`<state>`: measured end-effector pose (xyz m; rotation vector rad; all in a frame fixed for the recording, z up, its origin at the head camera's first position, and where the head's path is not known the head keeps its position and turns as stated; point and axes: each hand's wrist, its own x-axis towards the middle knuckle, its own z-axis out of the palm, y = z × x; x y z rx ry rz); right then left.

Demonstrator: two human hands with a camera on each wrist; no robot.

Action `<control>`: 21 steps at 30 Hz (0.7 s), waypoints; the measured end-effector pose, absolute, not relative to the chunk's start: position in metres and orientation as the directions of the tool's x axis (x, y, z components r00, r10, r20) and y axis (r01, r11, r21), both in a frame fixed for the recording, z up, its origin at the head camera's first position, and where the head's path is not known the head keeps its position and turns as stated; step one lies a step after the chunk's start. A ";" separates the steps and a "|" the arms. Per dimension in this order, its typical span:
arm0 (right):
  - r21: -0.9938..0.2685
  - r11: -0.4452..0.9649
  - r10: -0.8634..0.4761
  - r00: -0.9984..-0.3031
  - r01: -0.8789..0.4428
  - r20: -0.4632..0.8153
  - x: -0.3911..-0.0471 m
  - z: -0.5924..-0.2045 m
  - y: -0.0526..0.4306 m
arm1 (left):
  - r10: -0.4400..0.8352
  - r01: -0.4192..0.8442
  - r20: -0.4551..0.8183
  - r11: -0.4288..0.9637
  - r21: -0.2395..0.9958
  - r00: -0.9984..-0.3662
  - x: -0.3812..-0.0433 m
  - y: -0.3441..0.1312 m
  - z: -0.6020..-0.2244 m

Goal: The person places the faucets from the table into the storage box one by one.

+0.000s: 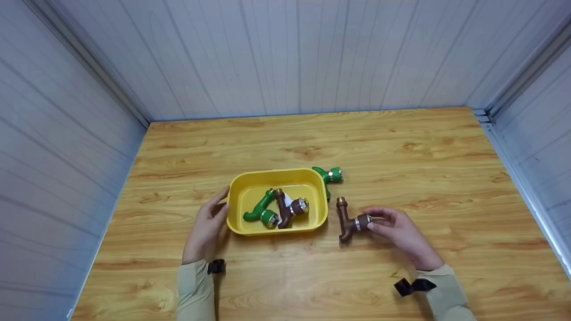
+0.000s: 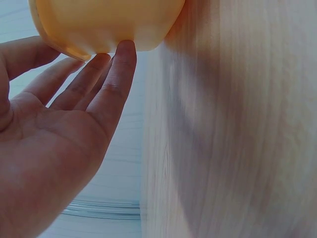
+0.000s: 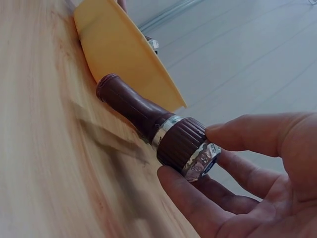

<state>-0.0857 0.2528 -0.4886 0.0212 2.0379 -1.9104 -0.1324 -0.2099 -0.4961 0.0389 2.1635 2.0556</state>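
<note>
My right hand (image 1: 397, 229) pinches the ribbed knob of a brown plastic faucet (image 1: 344, 221) between thumb and fingers, just right of the yellow tub (image 1: 272, 232). The right wrist view shows the silver-capped knob (image 3: 183, 144) close up, with the faucet above the wood. At the tub's left end, my left hand (image 1: 208, 225) touches the outer wall. In the left wrist view its fingertips (image 2: 126, 49) lie nearly straight against that wall (image 2: 109, 25). Inside the tub lie a green faucet (image 1: 259, 209) and another brown faucet (image 1: 283, 211), with something white partly hidden beneath.
Another green faucet (image 1: 333, 174) lies at the tub's back right corner, partly hidden by the rim. The wood-grain table (image 1: 285, 276) is bounded by pale panels at the back (image 1: 276, 58) and both sides.
</note>
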 end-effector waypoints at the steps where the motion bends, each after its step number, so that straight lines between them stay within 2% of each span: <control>1: -0.966 0.095 -0.219 -0.941 0.242 -0.258 -0.086 -0.488 0.253 | 0.125 -0.084 -0.091 0.062 0.995 -0.988 -0.133 -0.210 -0.496; 6: -0.962 0.087 -0.198 -0.942 0.258 -0.271 -0.086 -0.484 0.254 | 0.121 -0.081 -0.088 0.063 0.995 -0.989 -0.132 -0.210 -0.496; 16: -0.969 0.079 -0.238 -0.939 0.234 -0.246 -0.086 -0.476 0.255 | 0.115 -0.078 -0.077 -0.006 0.997 -0.990 -0.131 -0.209 -0.498; 21: -0.969 0.067 -0.229 -0.942 0.237 -0.246 -0.086 -0.473 0.254 | 0.133 -0.053 -0.055 0.015 0.998 -0.990 -0.131 -0.210 -0.498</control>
